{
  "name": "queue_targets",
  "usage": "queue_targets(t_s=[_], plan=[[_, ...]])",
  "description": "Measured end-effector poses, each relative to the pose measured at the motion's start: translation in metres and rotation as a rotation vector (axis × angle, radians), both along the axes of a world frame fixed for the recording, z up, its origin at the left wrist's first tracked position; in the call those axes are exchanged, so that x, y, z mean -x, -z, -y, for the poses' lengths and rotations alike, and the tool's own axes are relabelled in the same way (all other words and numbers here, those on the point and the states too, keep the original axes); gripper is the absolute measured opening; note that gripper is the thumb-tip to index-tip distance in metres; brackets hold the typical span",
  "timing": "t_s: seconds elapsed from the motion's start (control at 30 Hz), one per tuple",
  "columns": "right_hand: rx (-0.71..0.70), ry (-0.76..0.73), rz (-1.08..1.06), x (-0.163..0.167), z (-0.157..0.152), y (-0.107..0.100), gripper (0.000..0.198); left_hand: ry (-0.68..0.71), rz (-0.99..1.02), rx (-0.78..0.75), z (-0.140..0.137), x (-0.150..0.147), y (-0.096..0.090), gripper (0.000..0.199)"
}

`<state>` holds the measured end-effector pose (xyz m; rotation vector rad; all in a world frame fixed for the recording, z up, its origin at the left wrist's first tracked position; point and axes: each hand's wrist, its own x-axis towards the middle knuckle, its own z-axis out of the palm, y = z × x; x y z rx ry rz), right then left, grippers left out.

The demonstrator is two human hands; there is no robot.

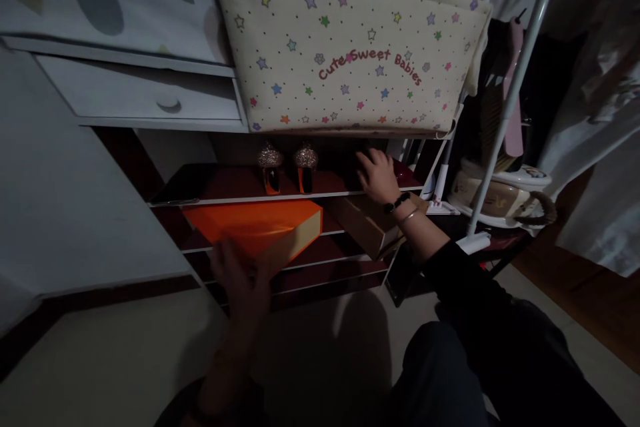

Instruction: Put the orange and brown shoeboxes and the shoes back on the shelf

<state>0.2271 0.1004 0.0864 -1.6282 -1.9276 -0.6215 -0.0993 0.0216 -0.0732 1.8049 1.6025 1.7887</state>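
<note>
An orange box [250, 223] juts out at a slant from the shoe rack, below its top shelf. At the box's near lower edge my left hand [240, 287] has its fingers and thumb around the corner, in deep shadow. My right hand [379, 177] reaches onto the rack's top shelf [225, 183], its fingers bent downward in the dark; whatever lies under them is hidden. Just right of it shows a shiny dark red thing [401, 172], perhaps a shoe. Two glittery shoes with orange soles [270, 163] stand left of my right hand on the same shelf.
Below my right wrist, a brown cardboard box [367, 220] sticks out. Above hangs a cream fabric bin [350, 60] with stars. White poles [515, 80], a pink-handled brush [513, 93] and a cream lidded container [495, 193] stand at right. A white drawer [145, 90] is upper left.
</note>
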Motion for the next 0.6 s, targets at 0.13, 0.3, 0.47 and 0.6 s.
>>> queue_targets(t_s=[0.13,0.3,0.47,0.6], plan=[[0.013,0.159,-0.169,-0.026,0.007,0.026,0.056,0.028,-0.13,-0.165,-0.005,-0.002,-0.029,0.076],[-0.081,0.044,-0.173,-0.005,0.012,0.016,0.058,0.067,-0.151,-0.294,-0.054,-0.008,-0.08,0.072],[-0.064,-0.36,0.047,0.073,0.002,-0.009,0.056,0.051,-0.162,-0.231,-0.108,-0.016,-0.098,0.087],[-0.032,-0.223,0.002,0.115,-0.013,-0.021,0.058,0.054,-0.171,-0.142,-0.134,-0.029,-0.098,0.103]])
